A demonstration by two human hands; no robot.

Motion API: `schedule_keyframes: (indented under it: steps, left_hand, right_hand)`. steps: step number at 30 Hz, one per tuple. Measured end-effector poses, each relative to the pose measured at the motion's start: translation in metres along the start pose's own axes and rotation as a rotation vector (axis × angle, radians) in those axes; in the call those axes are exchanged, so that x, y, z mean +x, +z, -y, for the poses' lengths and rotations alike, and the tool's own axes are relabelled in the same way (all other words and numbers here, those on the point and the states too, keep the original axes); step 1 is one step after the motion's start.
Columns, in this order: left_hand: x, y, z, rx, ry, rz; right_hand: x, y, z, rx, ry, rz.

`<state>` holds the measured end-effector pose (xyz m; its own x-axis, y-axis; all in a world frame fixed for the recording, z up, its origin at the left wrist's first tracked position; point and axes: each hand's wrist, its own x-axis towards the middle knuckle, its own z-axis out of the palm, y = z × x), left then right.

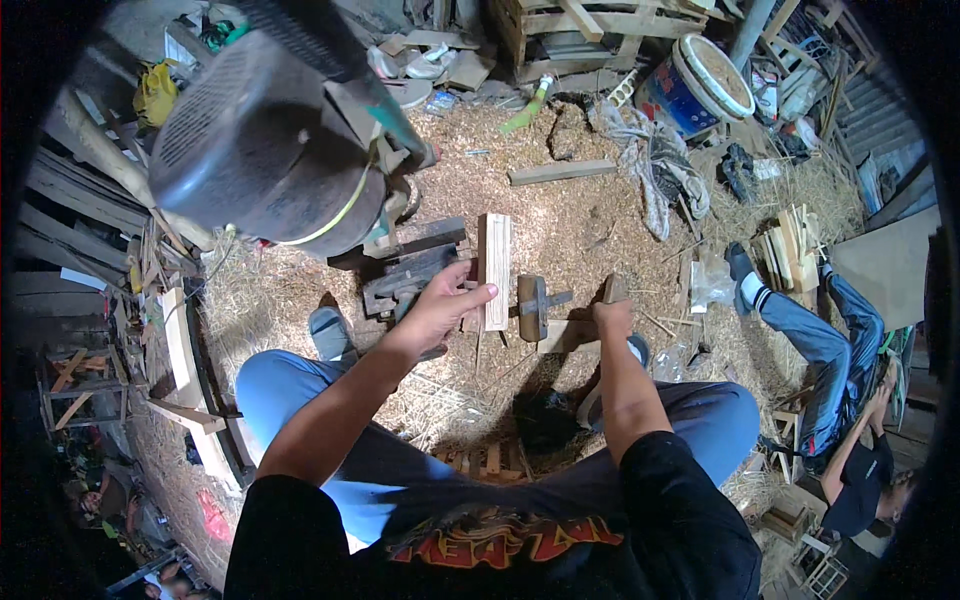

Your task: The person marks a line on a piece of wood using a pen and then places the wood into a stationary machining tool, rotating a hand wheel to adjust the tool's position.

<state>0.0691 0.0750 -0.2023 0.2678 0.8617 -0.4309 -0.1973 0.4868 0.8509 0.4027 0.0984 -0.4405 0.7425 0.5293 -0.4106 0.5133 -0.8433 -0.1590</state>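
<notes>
My left hand (pixel 447 306) grips a pale squared wood block (pixel 496 265) upright, thumb across its near face and fingers behind. To the right of it is a brown wooden tool head (pixel 532 308) with a dark metal bar across it; whether it is held or resting cannot be told. My right hand (pixel 613 316) is closed round a short brown wooden piece (pixel 614 289), possibly a handle, its lower part hidden by the fingers. A light board (pixel 567 336) lies between the tool head and my right hand. Dark machine parts (pixel 415 265) lie beyond my left hand.
A large dark motor housing (pixel 265 150) looms at upper left. Shavings (pixel 470 190) cover the floor, with a loose wood strip (pixel 562 172) and a rag (pixel 660 165). A bucket (pixel 695 88) stands at the back right. Another person (pixel 835 350) sits at right near stacked wood (pixel 792 248).
</notes>
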Motion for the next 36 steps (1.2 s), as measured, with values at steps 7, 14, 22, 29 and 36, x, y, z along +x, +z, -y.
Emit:
schedule_keyframes:
  steps: [7,14,22,29,36]
  left_hand:
    - [-0.019,0.005,0.009,-0.010,0.125,0.164]
    - [-0.066,0.026,-0.012,-0.200,-0.109,0.006]
    - [-0.095,0.002,0.003,-0.594,-0.207,0.024]
    - [-0.126,-0.076,-0.022,-0.311,0.170,-0.268]
    - [-0.134,-0.136,-0.051,-0.393,0.226,-0.614]
  right_hand:
    - [0.077,-0.013,-0.027,0.938,0.035,1.063]
    - [-0.068,-0.132,0.050,1.317,-0.085,1.133]
    - [-0.094,-0.224,0.076,0.831,-0.549,0.989]
    - [-0.178,-0.227,0.091,0.037,-0.927,0.411]
    - [-0.237,-0.178,0.125,-0.387,-1.120,0.061]
